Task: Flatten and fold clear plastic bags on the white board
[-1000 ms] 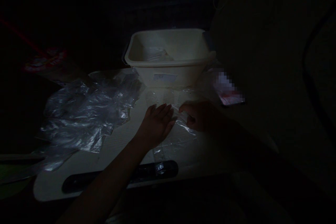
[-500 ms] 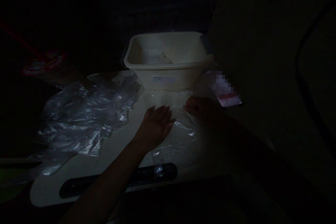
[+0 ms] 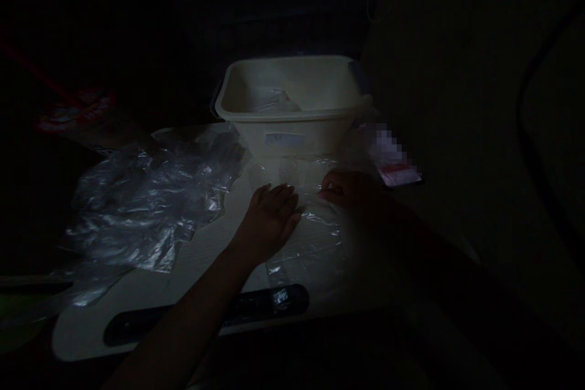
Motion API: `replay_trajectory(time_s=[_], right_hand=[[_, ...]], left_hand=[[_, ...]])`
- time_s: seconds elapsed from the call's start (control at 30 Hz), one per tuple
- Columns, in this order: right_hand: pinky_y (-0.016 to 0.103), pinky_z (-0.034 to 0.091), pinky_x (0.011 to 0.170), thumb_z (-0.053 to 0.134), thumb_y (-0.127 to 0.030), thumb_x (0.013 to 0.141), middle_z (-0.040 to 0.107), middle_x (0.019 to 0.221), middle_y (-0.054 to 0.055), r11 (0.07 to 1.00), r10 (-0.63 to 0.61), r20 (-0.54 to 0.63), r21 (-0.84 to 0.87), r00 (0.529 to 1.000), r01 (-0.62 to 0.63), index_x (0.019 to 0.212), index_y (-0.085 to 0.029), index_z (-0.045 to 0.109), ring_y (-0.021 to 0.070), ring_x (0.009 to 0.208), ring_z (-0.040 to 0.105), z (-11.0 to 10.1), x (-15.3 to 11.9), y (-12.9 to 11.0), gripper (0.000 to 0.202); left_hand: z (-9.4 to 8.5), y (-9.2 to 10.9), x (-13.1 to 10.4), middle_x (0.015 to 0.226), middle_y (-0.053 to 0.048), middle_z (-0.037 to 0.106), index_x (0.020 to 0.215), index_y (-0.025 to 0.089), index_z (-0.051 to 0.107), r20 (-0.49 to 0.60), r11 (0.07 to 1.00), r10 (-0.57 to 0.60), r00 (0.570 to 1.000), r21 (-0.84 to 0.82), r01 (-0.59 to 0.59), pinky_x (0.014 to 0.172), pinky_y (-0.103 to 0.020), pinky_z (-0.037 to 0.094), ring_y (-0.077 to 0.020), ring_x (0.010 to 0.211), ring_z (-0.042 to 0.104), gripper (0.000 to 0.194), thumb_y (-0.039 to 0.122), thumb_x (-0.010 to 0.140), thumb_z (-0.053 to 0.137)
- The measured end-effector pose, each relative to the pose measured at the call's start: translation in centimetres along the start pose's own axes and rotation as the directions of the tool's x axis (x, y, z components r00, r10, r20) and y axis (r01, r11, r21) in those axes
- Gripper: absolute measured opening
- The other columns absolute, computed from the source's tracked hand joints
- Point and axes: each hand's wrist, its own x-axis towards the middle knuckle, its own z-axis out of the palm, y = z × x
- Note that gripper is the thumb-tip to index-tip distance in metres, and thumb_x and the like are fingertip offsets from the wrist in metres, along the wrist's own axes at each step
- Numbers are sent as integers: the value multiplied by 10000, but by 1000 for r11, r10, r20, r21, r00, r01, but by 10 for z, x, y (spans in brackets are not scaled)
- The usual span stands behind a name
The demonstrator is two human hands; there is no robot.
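Clear plastic bag (image 3: 315, 247): likely light, limp, slippery; take the edge. Your left hand (image 3: 273, 219): spread flat; right hand (image 3: 347, 189): pinching it.

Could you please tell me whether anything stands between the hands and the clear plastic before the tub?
Nothing visible does: the left hand lies palm-down at the left side of the clear plastic; the right hand is at its upper right, grip too dark to confirm.

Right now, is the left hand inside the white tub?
No, the left hand is spread out over the white tabletop, in front of the white tub.
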Motion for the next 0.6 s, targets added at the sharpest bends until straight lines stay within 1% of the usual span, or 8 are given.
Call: replay_trajectory(time_s=[0.13, 0.2, 0.3, 0.37, 0.5, 0.6], right_hand=[[198, 274, 507, 495, -327, 700, 509, 593, -21, 1000, 5, -18, -31, 1000, -5, 743, -182, 555, 85, 529, 433, 1, 0, -3, 162], [197, 271, 502, 492, -329, 699, 509, 589, -23, 999, -1, -20, -41, 1000, 0, 742, -184, 556, 83, 519, 426, 1, 0, -3, 164], [195, 268, 494, 491, -328, 696, 507, 583, -26, 999, -12, -28, -45, 1000, 10, 743, -184, 553, 82, 509, 421, 2, 1, -1, 164], [194, 272, 495, 499, -319, 689, 505, 582, -26, 999, -19, -30, -38, 999, 18, 748, -181, 552, 83, 513, 426, 2, 2, 0, 159], [192, 278, 493, 533, -331, 656, 498, 572, -33, 999, -35, -6, -13, 999, 35, 773, -184, 551, 84, 512, 432, 2, 2, 5, 188], [193, 281, 492, 548, -350, 641, 493, 571, -38, 999, -50, 23, -6, 998, 50, 790, -186, 552, 85, 515, 438, 1, 2, 6, 222]], left_hand=[[-3, 0, 2, 1143, -106, 488, 1127, 113, 431, -30, 1000, -7, 1000, -20, 7, 924, -402, 238, -209, 1068, 399, 375, 293, 815, 329], [-4, 2, 4, 1194, -105, 445, 1156, 114, 398, -7, 998, 42, 999, -41, -43, 933, -398, 224, -203, 1101, 367, 393, 302, 821, 316], [-6, 6, 8, 1268, -94, 357, 1187, 126, 352, 65, 984, 162, 985, -79, -156, 960, -389, 178, -177, 1173, 271, 403, 304, 834, 279], [-6, 8, 9, 1270, -100, 352, 1195, 120, 337, 101, 978, 196, 975, -89, -187, 965, -398, 156, -174, 1187, 245, 415, 314, 837, 261], [-3, 9, 8, 1247, -120, 381, 1177, 106, 357, 137, 982, 180, 974, -89, -169, 957, -438, 132, -193, 1172, 276, 427, 338, 835, 252], [-3, 10, 8, 1244, -114, 386, 1178, 127, 352, 127, 982, 168, 978, -109, -154, 945, -463, 120, -195, 1164, 285, 419, 343, 833, 253]])
